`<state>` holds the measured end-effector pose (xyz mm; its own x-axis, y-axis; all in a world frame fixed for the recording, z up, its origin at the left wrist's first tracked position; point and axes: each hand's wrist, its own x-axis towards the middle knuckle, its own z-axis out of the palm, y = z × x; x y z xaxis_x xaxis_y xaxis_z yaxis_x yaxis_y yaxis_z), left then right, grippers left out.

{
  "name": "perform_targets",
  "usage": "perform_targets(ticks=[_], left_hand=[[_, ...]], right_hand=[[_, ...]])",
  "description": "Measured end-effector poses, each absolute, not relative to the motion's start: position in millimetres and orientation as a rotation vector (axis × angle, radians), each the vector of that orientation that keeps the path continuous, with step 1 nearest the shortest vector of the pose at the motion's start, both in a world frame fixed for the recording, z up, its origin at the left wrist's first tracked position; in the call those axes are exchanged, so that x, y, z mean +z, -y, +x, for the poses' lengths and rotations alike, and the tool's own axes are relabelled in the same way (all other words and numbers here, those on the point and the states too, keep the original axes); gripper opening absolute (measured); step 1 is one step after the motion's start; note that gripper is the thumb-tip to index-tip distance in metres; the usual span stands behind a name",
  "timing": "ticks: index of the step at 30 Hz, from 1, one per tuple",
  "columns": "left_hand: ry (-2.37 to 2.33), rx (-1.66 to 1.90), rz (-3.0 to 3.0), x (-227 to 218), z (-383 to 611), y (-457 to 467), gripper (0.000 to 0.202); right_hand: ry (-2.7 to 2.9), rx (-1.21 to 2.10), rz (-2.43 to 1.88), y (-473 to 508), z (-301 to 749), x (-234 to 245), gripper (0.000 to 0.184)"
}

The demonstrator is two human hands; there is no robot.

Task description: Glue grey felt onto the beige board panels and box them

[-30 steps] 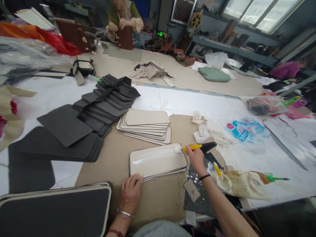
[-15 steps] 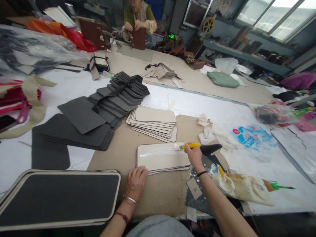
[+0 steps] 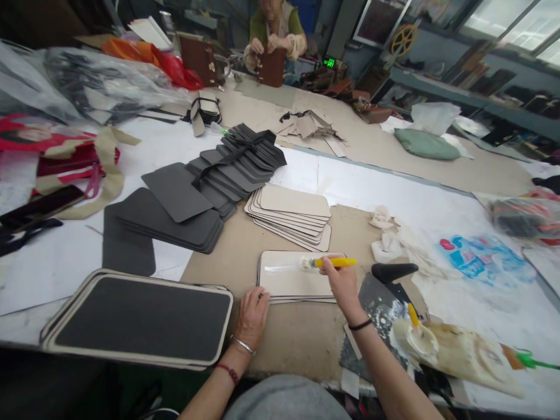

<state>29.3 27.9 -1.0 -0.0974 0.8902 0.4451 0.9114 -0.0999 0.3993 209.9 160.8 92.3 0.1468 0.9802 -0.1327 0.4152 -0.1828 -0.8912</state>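
Observation:
My right hand [image 3: 340, 283] is closed around the yellow handle of a brush [image 3: 335, 262]. White paste covers its bristles, which touch the top beige panel [image 3: 297, 283] of a small stack. A wet white streak runs along that panel's upper half. My left hand [image 3: 254, 315] rests at the stack's near left corner, its fingers extended and fingertips on the edge. Behind the panel lies a fanned pile of beige panels [image 3: 295, 204] with dark edges. To my right, a paste-crusted container [image 3: 422, 344] has another yellow handle standing in it.
At left are beige-bordered dark panels [image 3: 144, 318] and dark grey panels [image 3: 179, 233], some strapped. A black curved object [image 3: 394, 272] lies right of the brush. Further right is a printed plastic bag [image 3: 481, 256]. Across the table a person [image 3: 275, 41] holds a brown leather piece.
The brush has moved left along the top panel in my right hand. My left hand stays at the corner. The camera view has shifted, so the table's contents appear further right.

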Motion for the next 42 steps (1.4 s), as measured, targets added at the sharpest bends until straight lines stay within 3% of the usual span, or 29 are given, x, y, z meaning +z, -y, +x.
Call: perform_targets(ticks=[8,14,22,28,34,38,42], left_hand=[[2.109,-0.983,-2.132,-3,27,-29,0.017],[2.073,-0.937,-2.144,-3,28,-31,0.015],[2.0,-0.999,-2.12,-12,28,-32,0.015],[2.012,-1.097,-2.037,-12,25,-32,0.015],[2.032,-1.121,-2.046,-8,26,-34,0.014],[2.035,-1.09,-2.063,-8,27,-35,0.011],[2.047,-1.018,-2.073,-10,28,-35,0.011]], right_hand=[[1.349,1.292,-1.546,-162,125,72,0.029],[1.562,0.861,-1.858,-181,195,71,0.031],[1.413,0.441,-2.184,-179,308,93,0.035],[1.312,0.899,-1.798,-140,235,98,0.041],[1.37,1.176,-1.522,-115,144,85,0.033],[1.436,1.169,-1.558,-118,136,74,0.03],[1.518,0.902,-1.755,-128,175,74,0.032]])
